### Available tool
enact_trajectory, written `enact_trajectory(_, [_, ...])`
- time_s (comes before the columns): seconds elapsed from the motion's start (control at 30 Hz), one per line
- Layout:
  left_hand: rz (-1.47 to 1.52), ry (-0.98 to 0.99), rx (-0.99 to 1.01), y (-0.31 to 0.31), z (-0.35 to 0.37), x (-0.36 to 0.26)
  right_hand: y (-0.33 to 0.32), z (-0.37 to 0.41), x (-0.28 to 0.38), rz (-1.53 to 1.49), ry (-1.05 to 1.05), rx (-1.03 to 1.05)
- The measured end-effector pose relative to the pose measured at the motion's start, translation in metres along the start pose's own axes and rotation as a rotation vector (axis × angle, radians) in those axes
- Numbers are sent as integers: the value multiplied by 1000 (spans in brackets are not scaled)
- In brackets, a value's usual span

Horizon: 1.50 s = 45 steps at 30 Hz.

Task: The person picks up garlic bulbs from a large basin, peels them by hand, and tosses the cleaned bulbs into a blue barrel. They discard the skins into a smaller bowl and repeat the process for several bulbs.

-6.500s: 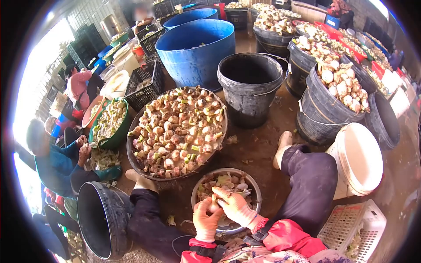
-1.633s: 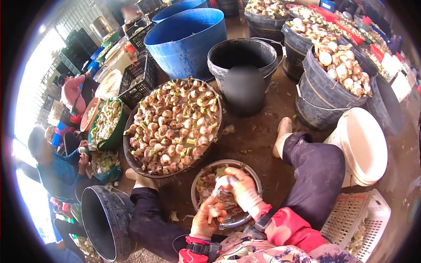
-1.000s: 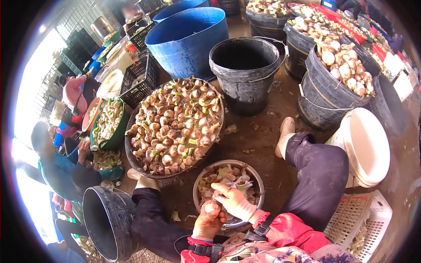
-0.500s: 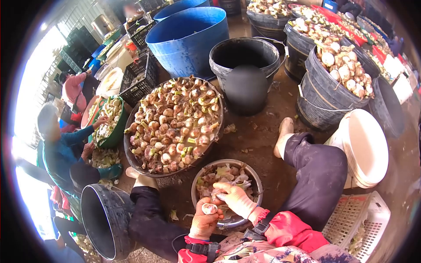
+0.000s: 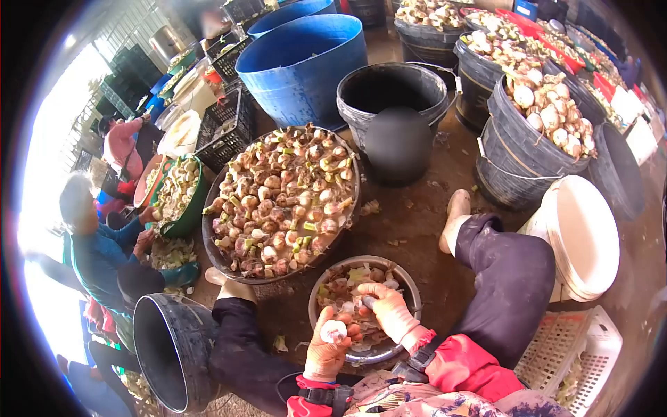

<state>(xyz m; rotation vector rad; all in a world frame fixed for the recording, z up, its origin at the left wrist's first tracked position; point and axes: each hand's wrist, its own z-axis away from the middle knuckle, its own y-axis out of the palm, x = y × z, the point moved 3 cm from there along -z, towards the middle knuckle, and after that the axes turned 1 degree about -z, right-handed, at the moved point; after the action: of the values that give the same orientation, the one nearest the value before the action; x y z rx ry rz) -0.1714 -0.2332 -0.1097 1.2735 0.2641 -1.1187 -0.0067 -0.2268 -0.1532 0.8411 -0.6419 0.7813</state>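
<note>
My left hand (image 5: 322,356) holds a pale garlic bulb (image 5: 333,332), its cut or root face turned up toward me. Close to its right, my right hand (image 5: 390,314) is closed round a small tool with a dark grey handle (image 5: 369,301); its working end cannot be made out. Both hands are over the near part of a metal basin (image 5: 413,295) holding loose garlic skins and scraps (image 5: 342,283). Beyond it, a wide round tub (image 5: 210,240) is heaped with unpeeled garlic bulbs (image 5: 278,201) with short green stems.
Black buckets of garlic (image 5: 517,149) stand at the right, with a white bucket (image 5: 549,226) and white crate (image 5: 597,347) nearer. A dark bucket (image 5: 149,347) lies tilted at left. Blue tubs (image 5: 299,76) stand behind. A co-worker (image 5: 97,236) sits at left beside a green basin (image 5: 198,198).
My hands have moved slightly apart, and the fingers of my left hand have opened more around the garlic bulb. The dark handle now shows in my right hand. The view has shifted slightly.
</note>
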Motion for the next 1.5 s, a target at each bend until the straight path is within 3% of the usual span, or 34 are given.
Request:
enact_trajectory(0.03, [39,-52,1,-2,-2,2,0,0,-1,2,-2,9])
enact_trajectory(0.1, [80,-99,1,-7,-5,4,9,8,11,491,-545,183])
enact_trajectory(0.13, [90,-123,4,-11,-6,5,10,9,12,452,-484,273])
enact_trajectory(0.23, [37,-129,-10,-8,-9,3,14,14,18,428,-307,278])
enact_trajectory(0.27, [7,-180,-2,-11,-13,6,13,13,13,261,-267,327])
enact_trajectory(0.37, [-12,-242,0,-4,-17,11,25,24,32,694,-612,476])
enact_trajectory(0.4, [-61,-298,19,-5,-17,13,31,33,47,853,-623,477])
enact_trajectory(0.43, [-110,-354,37,-7,-18,15,30,32,46,851,-620,472])
enact_trajectory(0.5, [-181,-400,23,-7,-19,17,20,21,30,801,-345,365])
enact_trajectory(0.57, [-213,-413,74,2,-18,16,6,5,5,404,-466,238])
enact_trajectory(0.63, [-213,-387,40,12,-15,10,-11,-10,0,36,-82,91])
enact_trajectory(0.7, [-144,-417,-84,5,-17,12,-28,-18,-9,30,-8,-53])
enact_trajectory(0.73, [-79,-423,-69,1,-19,12,-34,-20,-11,267,-140,-57])
enact_trajectory(0.8, [-36,-368,-121,-5,-23,13,-43,-33,-41,640,-351,-75])
enact_trajectory(0.87, [61,-289,-162,-23,-24,6,-39,-27,-33,677,-90,27])
enact_trajectory(0.9, [110,-228,-223,-24,-21,-7,-45,-35,-52,590,-191,31])
enact_trajectory(0.97, [116,55,-214,-20,-15,-51,-45,-41,-51,544,22,53])
enact_trajectory(1.0, [126,226,-334,-14,-8,-81,-39,-41,-50,555,18,75])
enact_trajectory(1.03, [187,462,-322,-15,-5,-110,-35,-40,-47,506,22,72])
enact_trajectory(1.07, [60,603,-489,-36,6,-135,-36,-39,-47,455,26,60])
enact_trajectory(1.1, [403,813,-410,-40,10,-166,-48,-58,-80,497,1,78])
enact_trajectory(1.13, [328,818,-384,-45,6,-170,-38,-48,-62,609,-15,84])
enact_trajectory(1.17, [473,917,-371,-54,13,-204,-24,-35,-37,721,-31,90])
enact_trajectory(1.23, [417,830,-312,-31,-21,-214,-23,-44,-50,710,98,88])
enact_trajectory(1.27, [340,697,-206,-26,-50,-213,-24,-46,-53,706,110,101])
enact_trajectory(1.3, [36,543,-289,-39,-75,-199,-21,-40,-45,705,122,113])
enact_trajectory(1.33, [-174,287,-430,-49,-105,-191,-7,-30,-20,728,0,137])
enact_trajectory(1.37, [-614,240,-442,-68,-136,-179,-16,-38,-42,676,101,122])
enact_trajectory(1.4, [-1277,227,-561,-98,-175,-166,-18,-39,-44,680,109,126])
enact_trajectory(1.43, [-1635,-89,-611,-95,-199,-166,-16,-40,-42,684,115,129])
enact_trajectory(1.47, [-1796,-262,-702,-112,-222,-157,-11,-40,-37,761,170,112])
enact_trajectory(1.5, [-1840,-457,-741,-118,-236,-154,-8,-43,-40,751,79,129])
